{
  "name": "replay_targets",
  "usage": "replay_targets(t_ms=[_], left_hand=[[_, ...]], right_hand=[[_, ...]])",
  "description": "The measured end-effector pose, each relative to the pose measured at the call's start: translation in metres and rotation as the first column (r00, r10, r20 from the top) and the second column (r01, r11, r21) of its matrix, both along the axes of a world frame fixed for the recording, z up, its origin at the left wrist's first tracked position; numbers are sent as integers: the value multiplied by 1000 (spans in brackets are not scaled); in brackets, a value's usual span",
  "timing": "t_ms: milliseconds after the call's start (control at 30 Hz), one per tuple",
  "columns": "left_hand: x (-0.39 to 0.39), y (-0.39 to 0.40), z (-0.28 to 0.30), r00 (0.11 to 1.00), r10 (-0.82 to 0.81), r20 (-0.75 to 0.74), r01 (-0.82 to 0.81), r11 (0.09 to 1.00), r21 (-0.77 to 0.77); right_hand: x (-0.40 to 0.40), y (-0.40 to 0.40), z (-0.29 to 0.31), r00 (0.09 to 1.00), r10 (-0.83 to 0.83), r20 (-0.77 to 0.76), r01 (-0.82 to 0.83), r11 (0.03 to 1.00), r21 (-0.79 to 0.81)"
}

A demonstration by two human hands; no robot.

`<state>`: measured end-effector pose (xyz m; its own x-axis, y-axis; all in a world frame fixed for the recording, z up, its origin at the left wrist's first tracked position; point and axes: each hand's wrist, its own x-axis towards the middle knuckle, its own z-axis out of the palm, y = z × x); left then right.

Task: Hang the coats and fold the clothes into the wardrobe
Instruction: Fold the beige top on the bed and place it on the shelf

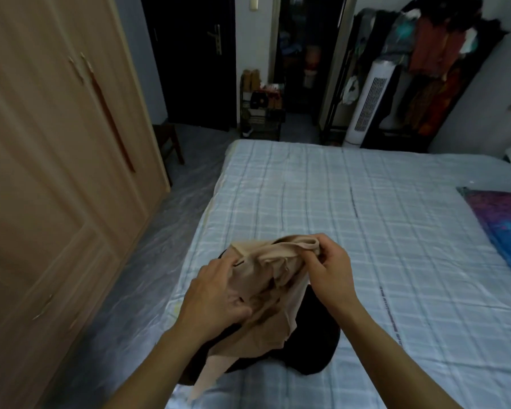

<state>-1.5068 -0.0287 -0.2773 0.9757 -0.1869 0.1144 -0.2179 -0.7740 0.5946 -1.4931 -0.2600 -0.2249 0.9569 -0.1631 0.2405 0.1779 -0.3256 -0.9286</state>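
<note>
A thin beige garment (266,278) hangs bunched between both my hands above the near part of the bed. My left hand (216,296) grips its left side with curled fingers. At the garment's upper right edge, my right hand (328,273) pinches the fabric. A strip of the beige cloth trails down toward the bed's near edge. Under it lies a black garment (316,343) on the blue checked bedsheet (366,216). The light wooden wardrobe (56,172) stands at the left with its doors closed.
A clothes rack (443,63) full of hanging garments stands at the back right beside a white tower fan (369,104). A purple-blue cloth (502,225) lies at the bed's right edge. A shoe rack (261,107) and a dark door (195,60) are behind the bed. A wooden stool (168,143) sits by the wardrobe.
</note>
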Motion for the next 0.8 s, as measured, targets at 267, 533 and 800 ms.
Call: replay_targets(t_ms=[267, 533, 800], left_hand=[[21, -22, 21, 998, 28, 50, -12, 957, -290], [41, -23, 115, 979, -85, 185, 157, 892, -423], [46, -27, 230, 935, -90, 344, 262, 827, -497]], right_hand=[[-19, -11, 31, 989, 137, 63, -142, 987, 78], [-18, -51, 70, 987, 122, 108, -134, 985, 106], [7, -67, 150, 970, 147, 195, -170, 980, 107]])
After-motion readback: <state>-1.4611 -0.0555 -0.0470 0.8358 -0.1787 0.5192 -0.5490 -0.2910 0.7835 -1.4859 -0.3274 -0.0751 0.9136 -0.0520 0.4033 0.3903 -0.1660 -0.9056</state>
